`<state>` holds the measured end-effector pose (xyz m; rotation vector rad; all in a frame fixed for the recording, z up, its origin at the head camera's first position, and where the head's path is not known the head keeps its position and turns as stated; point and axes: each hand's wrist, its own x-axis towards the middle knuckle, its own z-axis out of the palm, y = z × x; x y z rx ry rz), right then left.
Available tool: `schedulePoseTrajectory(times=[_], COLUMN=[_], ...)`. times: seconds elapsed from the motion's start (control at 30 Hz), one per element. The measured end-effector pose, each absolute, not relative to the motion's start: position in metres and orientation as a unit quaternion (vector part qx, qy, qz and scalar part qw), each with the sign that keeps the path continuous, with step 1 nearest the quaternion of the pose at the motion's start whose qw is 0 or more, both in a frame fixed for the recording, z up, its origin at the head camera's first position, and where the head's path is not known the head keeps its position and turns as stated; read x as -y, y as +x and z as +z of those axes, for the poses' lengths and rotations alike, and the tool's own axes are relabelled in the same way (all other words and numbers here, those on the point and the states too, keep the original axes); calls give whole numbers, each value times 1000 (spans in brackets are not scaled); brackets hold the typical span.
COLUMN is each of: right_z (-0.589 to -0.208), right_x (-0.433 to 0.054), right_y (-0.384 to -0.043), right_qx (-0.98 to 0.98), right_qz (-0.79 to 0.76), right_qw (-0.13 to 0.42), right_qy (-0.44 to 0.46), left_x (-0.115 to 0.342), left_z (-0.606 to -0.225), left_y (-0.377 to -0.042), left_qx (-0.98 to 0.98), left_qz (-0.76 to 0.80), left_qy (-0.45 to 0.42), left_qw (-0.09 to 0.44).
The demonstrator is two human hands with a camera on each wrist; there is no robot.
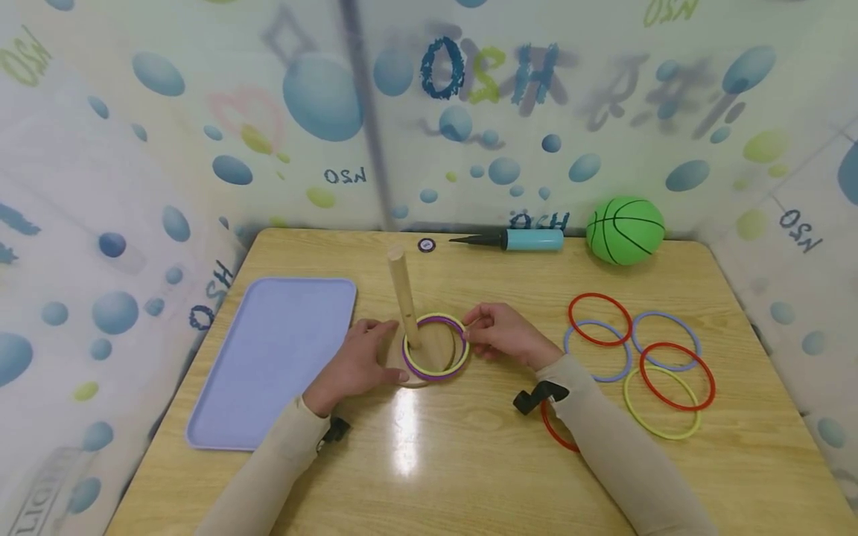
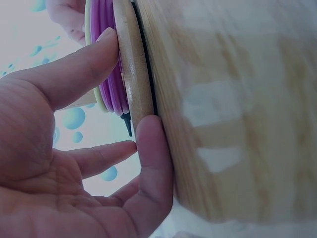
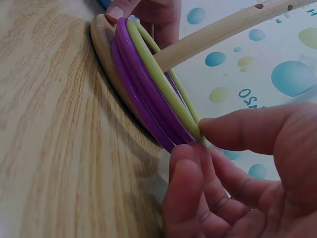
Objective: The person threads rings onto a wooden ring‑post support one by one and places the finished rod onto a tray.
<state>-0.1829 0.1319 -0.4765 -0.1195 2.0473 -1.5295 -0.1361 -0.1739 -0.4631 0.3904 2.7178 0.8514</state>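
Nearer the counter's (image 1: 469,461) left edge than its right, the left grip (image 1: 351,366) clamps the wooden base (image 2: 134,64), seemingly for steadiness, while the right grip (image 1: 506,333) pinches the yellow ring (image 3: 159,79) around the peg (image 1: 402,290), perhaps aligning it over the purple rings (image 3: 141,89).

Stacked rings (image 3: 136,84) show purple and yellow-green, loose rings (image 1: 595,295) red, periwinkle and yellow-green; peg (image 1: 402,290), base (image 2: 133,64) and grained table (image 1: 469,461) are tan, the tray (image 1: 281,350) lavender, the ball (image 1: 625,231) green with black lines, the pump (image 1: 534,240) turquoise and black, the sleeves (image 1: 623,447) beige, the backdrop (image 1: 201,45) pale with blue and lime spots
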Motion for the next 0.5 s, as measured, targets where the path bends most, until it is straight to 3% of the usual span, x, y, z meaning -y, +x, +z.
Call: schedulePoseTrajectory(times=[0.27, 0.5], right_z=[-472, -466], right_x=[-148, -175], right_y=[-176, -166], right_qx=[-774, -789], right_qz=[-562, -554], right_qw=[288, 257], right_qy=[-41, -61], left_x=[172, 172], left_z=[-464, -462], left_y=[-136, -135], left_qx=[-938, -938], left_qz=[290, 289], left_qy=[139, 140], left_qw=[130, 127])
